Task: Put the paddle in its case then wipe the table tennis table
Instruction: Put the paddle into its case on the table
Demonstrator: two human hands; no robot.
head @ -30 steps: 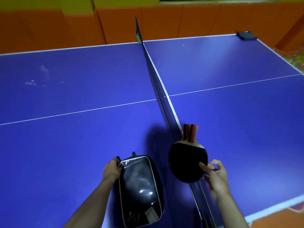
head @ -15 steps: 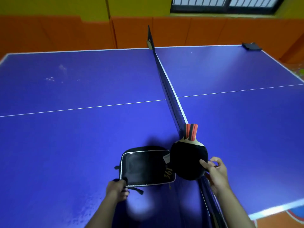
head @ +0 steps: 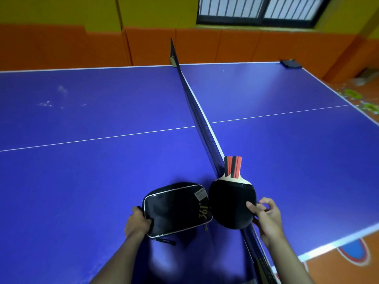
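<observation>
The paddle (head: 232, 203) is held up in front of the net (head: 202, 128), its black rubber face toward the camera. The right hand (head: 266, 218) pinches the blade's lower right edge, thumb on the face and fingers curled behind it. Just left of the paddle, almost touching its rim, is the black case (head: 176, 210), gripped at its left end by the left hand (head: 137, 222), whose fingers wrap round the piped edge.

Whether the case rests on the table tennis table (head: 82, 181) or is lifted off it cannot be told. Its zip opening is not visible, so open or closed is unclear; a small puller hangs at its lower right corner. The fingers behind the blade are mostly hidden, and the paddle covers a stretch of net.

The paddle's long axis runs away from the person, with the red-and-black striped handle pointing up and away from the right hand. The case's long axis runs from the left hand toward the paddle, tilted, with gold "361°" print reading sideways near its paddle end.
</observation>
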